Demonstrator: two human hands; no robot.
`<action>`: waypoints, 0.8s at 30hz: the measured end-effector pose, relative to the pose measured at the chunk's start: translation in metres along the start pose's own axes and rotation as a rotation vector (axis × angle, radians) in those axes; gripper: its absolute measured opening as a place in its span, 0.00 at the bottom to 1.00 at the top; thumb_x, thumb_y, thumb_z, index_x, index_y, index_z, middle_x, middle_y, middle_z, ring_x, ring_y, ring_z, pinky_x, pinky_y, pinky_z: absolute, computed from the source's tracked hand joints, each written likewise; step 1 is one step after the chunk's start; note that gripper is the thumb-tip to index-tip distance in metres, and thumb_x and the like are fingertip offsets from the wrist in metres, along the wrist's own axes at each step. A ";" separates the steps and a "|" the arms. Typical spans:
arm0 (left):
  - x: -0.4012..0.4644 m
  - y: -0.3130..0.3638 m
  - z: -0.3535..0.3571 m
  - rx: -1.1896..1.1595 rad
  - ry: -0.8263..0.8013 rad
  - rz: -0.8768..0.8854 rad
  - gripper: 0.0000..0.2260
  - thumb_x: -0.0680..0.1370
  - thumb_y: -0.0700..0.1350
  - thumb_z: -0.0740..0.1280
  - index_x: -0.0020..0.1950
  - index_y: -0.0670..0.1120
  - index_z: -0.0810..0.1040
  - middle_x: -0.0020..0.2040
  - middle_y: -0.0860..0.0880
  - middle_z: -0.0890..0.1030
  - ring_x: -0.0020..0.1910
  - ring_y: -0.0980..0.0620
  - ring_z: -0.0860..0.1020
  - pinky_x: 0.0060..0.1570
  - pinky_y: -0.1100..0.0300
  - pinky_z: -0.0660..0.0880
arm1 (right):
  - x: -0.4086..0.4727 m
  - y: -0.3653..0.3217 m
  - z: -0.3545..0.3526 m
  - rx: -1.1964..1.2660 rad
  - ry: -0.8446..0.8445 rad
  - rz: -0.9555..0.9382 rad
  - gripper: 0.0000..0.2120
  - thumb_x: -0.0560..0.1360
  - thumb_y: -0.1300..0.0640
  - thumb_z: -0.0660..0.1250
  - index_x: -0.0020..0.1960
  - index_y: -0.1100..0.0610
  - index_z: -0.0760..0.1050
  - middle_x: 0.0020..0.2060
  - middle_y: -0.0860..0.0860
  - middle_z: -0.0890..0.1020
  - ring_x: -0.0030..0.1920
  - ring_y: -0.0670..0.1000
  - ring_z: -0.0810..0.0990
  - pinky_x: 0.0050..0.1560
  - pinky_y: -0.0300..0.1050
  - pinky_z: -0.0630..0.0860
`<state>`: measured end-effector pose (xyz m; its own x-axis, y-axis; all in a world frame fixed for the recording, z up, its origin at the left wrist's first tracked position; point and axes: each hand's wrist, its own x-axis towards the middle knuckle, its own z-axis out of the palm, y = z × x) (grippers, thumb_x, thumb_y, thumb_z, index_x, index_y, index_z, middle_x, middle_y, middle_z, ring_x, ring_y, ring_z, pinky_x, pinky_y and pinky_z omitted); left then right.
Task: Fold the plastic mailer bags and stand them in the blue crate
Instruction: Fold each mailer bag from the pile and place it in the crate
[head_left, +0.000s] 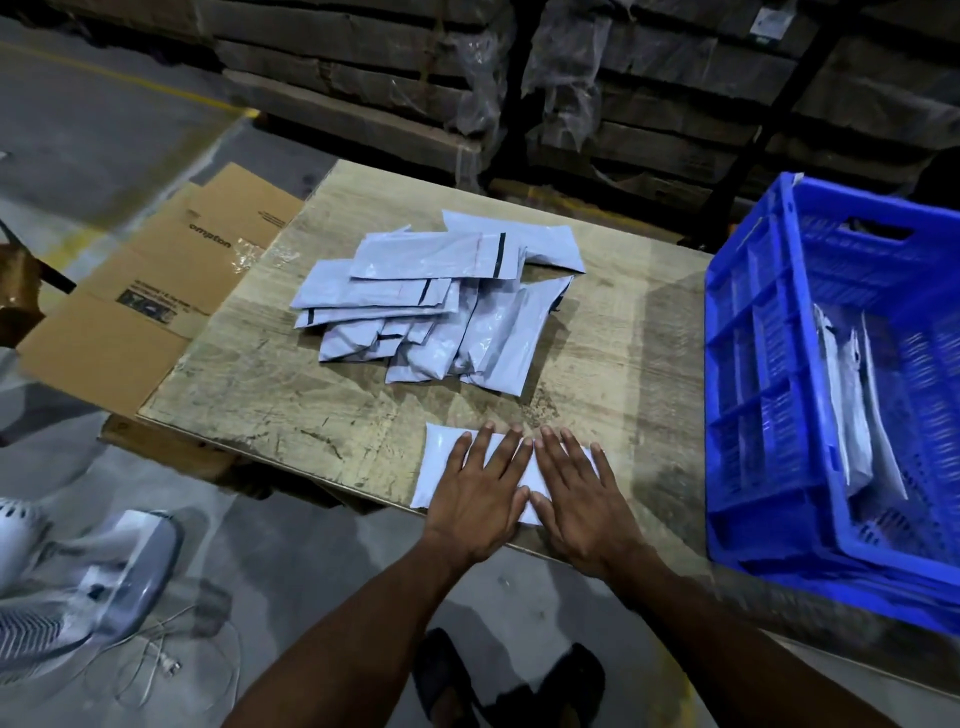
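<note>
A white plastic mailer bag (435, 463) lies flat near the front edge of the wooden board (291, 395). My left hand (480, 493) and my right hand (582, 499) press on it side by side, fingers straight and spread. Farther back on the board sits a loose pile of several white mailer bags (441, 306) with black strips. The blue crate (769, 364) stands at the board's right side, and a few folded mailers (857, 415) stand upright inside it against its near-left wall.
Flattened cardboard boxes (156, 291) lie to the left of the board. A white fan (78, 582) with a cord rests on the floor at lower left. Wrapped stacks of cartons (571, 78) rise behind the board. My feet in dark sandals (509, 680) are below.
</note>
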<state>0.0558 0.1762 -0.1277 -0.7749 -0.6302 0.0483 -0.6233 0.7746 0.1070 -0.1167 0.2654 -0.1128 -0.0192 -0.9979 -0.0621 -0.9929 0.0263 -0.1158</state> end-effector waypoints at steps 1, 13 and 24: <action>0.000 0.000 0.001 -0.004 -0.008 -0.003 0.27 0.84 0.55 0.51 0.81 0.46 0.63 0.81 0.46 0.64 0.79 0.38 0.62 0.76 0.39 0.61 | -0.001 -0.001 0.001 -0.004 0.014 -0.007 0.30 0.85 0.42 0.46 0.81 0.59 0.58 0.81 0.54 0.57 0.81 0.55 0.52 0.78 0.62 0.55; 0.002 -0.010 -0.003 -0.056 -0.080 -0.019 0.27 0.84 0.57 0.51 0.78 0.45 0.71 0.78 0.45 0.70 0.78 0.44 0.66 0.76 0.45 0.60 | 0.001 0.002 0.005 0.019 0.042 -0.025 0.28 0.84 0.44 0.49 0.79 0.58 0.63 0.79 0.54 0.62 0.80 0.56 0.58 0.73 0.64 0.62; -0.009 -0.032 -0.004 -0.060 -0.043 -0.126 0.29 0.81 0.59 0.56 0.79 0.47 0.69 0.81 0.46 0.66 0.79 0.38 0.62 0.75 0.37 0.62 | 0.000 0.002 0.006 0.004 0.026 -0.051 0.30 0.83 0.45 0.53 0.80 0.58 0.60 0.81 0.54 0.58 0.81 0.56 0.54 0.76 0.63 0.57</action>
<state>0.0834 0.1571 -0.1272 -0.6958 -0.7182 -0.0116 -0.7093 0.6845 0.1683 -0.1184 0.2654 -0.1192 0.0280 -0.9992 -0.0300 -0.9922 -0.0241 -0.1220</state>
